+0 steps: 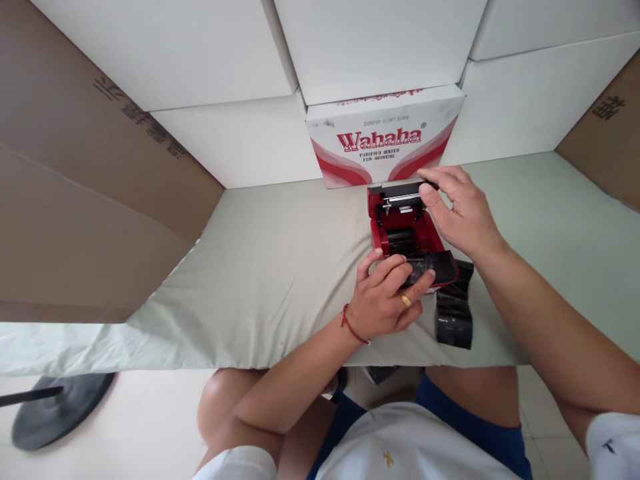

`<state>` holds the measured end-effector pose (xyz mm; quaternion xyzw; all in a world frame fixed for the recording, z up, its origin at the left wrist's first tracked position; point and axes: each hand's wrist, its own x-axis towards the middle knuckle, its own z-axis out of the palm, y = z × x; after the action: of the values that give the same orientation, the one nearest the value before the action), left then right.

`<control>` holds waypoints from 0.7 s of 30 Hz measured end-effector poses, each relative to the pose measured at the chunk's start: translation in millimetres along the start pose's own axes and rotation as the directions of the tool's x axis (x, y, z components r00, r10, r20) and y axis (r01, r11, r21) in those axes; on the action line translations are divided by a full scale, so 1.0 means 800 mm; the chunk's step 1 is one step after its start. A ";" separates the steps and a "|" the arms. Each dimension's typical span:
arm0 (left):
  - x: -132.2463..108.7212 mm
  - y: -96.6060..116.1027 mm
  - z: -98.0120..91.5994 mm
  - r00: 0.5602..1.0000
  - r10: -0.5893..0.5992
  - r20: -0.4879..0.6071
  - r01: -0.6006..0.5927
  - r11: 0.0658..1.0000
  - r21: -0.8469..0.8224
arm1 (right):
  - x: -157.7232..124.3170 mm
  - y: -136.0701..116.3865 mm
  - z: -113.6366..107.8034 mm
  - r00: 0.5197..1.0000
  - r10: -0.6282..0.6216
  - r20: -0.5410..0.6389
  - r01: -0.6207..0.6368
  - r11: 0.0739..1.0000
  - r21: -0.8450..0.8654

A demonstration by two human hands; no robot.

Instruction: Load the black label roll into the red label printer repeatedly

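Observation:
A small red printer-like device (pixel 400 230) with its lid raised sits on the cloth-covered table (pixel 280 267). My right hand (pixel 460 210) pinches the black top edge of the raised lid. With fingers curled, my left hand (pixel 387 297) grips the device's dark front part. A gold ring and a red wrist string show on that hand. A second black device (pixel 454 313) lies just right of my left hand, near the table's front edge.
A Wahaha water carton (pixel 383 137) stands right behind the red device, among stacked white boxes (pixel 240 133). Brown cardboard (pixel 75 187) walls in the left side and the far right corner. A black round stand base (pixel 60 407) rests on the floor at lower left.

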<state>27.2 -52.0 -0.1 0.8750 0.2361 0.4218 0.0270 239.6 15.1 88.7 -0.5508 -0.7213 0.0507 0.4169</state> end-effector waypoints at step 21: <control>0.007 0.004 -0.002 1.000 0.018 -0.020 -0.015 0.993 0.118 | -0.108 0.011 -0.010 0.969 -0.237 -0.077 0.243 0.966 0.088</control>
<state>29.9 -52.8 5.6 0.8726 0.2536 0.4163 -0.0305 255.5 -56.9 42.4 -0.4399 -0.7653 0.0167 0.4696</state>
